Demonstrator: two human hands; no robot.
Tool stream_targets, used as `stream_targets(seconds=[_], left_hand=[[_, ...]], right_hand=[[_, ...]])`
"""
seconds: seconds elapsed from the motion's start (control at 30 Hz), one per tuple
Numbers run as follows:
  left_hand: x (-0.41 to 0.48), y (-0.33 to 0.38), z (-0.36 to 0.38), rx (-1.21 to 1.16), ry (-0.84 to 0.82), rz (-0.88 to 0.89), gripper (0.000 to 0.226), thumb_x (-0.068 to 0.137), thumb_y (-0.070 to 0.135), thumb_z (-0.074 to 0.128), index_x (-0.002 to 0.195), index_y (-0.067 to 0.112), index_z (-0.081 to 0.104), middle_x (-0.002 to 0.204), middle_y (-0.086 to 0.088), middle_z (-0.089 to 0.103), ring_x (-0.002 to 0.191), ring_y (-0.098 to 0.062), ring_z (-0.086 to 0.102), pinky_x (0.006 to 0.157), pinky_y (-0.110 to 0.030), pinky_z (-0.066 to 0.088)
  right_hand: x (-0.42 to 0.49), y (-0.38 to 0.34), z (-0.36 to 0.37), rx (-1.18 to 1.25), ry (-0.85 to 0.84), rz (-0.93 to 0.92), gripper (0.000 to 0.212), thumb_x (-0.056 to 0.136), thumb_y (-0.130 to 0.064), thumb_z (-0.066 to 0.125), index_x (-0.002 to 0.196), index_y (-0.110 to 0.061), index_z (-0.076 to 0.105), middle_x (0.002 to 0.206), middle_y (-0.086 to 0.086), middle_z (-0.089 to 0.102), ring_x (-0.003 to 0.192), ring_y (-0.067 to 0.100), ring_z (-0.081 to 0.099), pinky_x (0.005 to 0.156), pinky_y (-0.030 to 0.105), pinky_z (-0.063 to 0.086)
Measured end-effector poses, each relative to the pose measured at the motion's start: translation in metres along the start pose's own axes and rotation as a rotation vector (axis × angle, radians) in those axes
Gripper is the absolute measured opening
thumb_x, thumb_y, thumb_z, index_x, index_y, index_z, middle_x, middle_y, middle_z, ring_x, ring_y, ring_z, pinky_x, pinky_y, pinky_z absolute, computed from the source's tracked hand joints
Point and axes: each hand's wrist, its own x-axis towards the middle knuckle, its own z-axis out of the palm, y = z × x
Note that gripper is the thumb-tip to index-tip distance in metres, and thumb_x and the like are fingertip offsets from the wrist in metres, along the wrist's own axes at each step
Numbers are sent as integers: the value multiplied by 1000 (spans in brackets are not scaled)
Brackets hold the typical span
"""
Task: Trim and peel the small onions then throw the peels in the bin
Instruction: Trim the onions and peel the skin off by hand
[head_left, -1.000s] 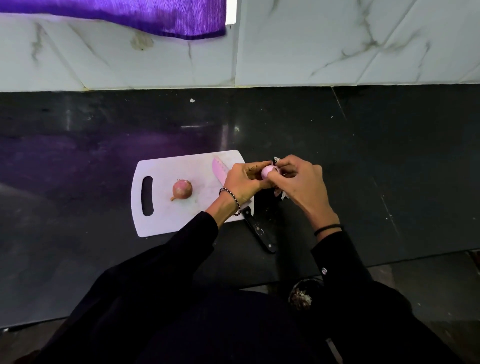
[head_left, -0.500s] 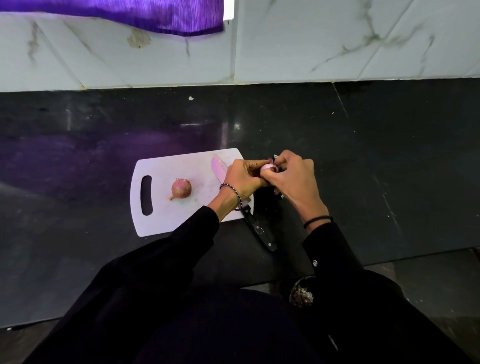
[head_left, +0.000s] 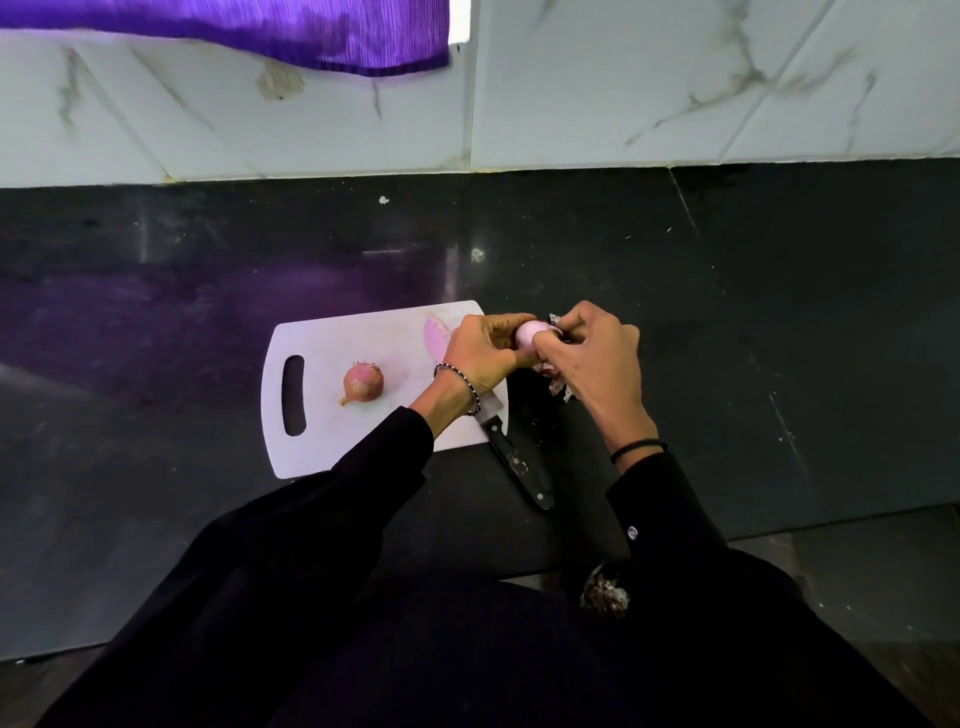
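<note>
1. Saw a purple cloth (head_left: 249, 31) hanging over the marbled wall tiles (head_left: 675, 88) at upper left, its top cut off by the frame.
2. Found a white cutting board (head_left: 332, 335) flat on the dark counter (head_left: 779, 312), handle slot to the left, near right corner hidden behind the left sleeve.
3. Noted an unpeeled small onion (head_left: 363, 383) lying alone on the board, just right of the slot, touched by neither hand.
4. Made out a knife (head_left: 514, 460) across the board's right side. Pinkish blade tip showed beyond the left wrist, mid-blade was hidden under it, and the dark riveted handle reached off the near edge onto the counter.
5. Saw the left hand (head_left: 480, 351) curled round a peeled onion (head_left: 532, 332), held in the air over the board's far right corner; fingertips hidden behind it.
6. Saw the right hand (head_left: 592, 358) meeting it, fingers curled over the onion's right end and thumb against it. Could not tell whether the scrap of skin (head_left: 555, 318) at the fingertips was pinched or loose.
7. Spotted loose peels (head_left: 560, 388) on the counter beneath the right hand, partly covered by it.
8. Glimpsed the bin (head_left: 584, 597) below the counter edge with peel scraps (head_left: 605, 592) inside, mostly hidden by the right sleeve, its dark rim hard to separate.
</note>
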Motion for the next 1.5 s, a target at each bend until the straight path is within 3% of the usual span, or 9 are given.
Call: stream_targets(seconds=[0.2, 0.3, 0.4, 0.57, 0.7, 0.8, 0.93, 1.17, 1.5], left_hand=[[-5, -2, 2, -90, 5, -18, 49, 72, 4, 84, 118, 4, 69, 105, -6, 74, 94, -12, 71, 85, -24, 57], [-9, -4, -1, -161, -3, -45, 48, 75, -2, 80, 121, 1, 66, 106, -8, 71, 85, 0, 70, 76, -16, 55], [-11, -7, -4, -210, -1, -72, 45, 77, -2, 78, 121, 1, 65, 106, -8, 71, 83, 2, 69, 75, -15, 54], [-13, -8, -1, -231, -22, -84, 47, 78, -4, 77, 122, 1, 64, 104, -4, 70, 81, 6, 69, 73, -12, 52], [-16, -8, 4, -254, -43, -83, 47, 76, -7, 76, 120, 1, 64, 101, -1, 70, 82, 3, 69, 72, -13, 53], [-16, -8, 7, -267, -49, -77, 50, 74, -11, 76, 121, -1, 63, 103, -4, 70, 85, -1, 70, 75, -17, 55], [-15, -5, 11, -283, -50, -69, 53, 72, -12, 77, 122, -2, 63, 109, -9, 70, 92, -10, 70, 87, -30, 58], [-17, -1, 10, -282, -61, -65, 51, 72, -8, 79, 120, 0, 64, 103, 0, 72, 94, -11, 71, 84, -27, 58], [-17, -1, 8, -239, -101, -64, 55, 69, -7, 81, 122, -2, 64, 112, -15, 71, 103, -23, 70, 88, -33, 58]], right_hand=[[1, 11, 5, 99, 97, 53, 16, 88, -26, 73, 86, -11, 67, 75, 1, 71, 75, -10, 66, 50, 6, 46], [2, 18, 5, 393, 71, 166, 16, 89, -25, 74, 86, -10, 71, 78, 4, 77, 73, 16, 77, 70, 37, 64], [-2, 19, -2, 691, 23, 262, 18, 94, -14, 70, 99, 3, 67, 89, 14, 78, 84, 28, 78, 77, 40, 64], [1, 33, -5, 406, -55, 228, 13, 95, -16, 68, 104, -8, 74, 86, 5, 79, 80, 16, 78, 83, 38, 64], [0, 38, -8, 48, -38, 111, 26, 92, -27, 70, 116, -17, 73, 97, -9, 73, 85, -3, 66, 78, 15, 54], [-3, 37, -10, 17, -10, 61, 26, 94, -28, 68, 118, -18, 73, 99, -8, 72, 87, -6, 62, 71, 8, 44], [-5, 34, -12, 55, 0, 44, 16, 97, -31, 64, 105, -24, 76, 88, -14, 72, 84, -2, 67, 77, 19, 54], [-9, 32, -15, 196, -56, -6, 20, 97, -35, 66, 107, -21, 75, 92, -9, 77, 85, 0, 73, 78, 24, 60], [-9, 17, -24, 47, -126, -23, 19, 83, -38, 78, 96, -34, 64, 85, -13, 74, 82, -8, 68, 63, 4, 48]])
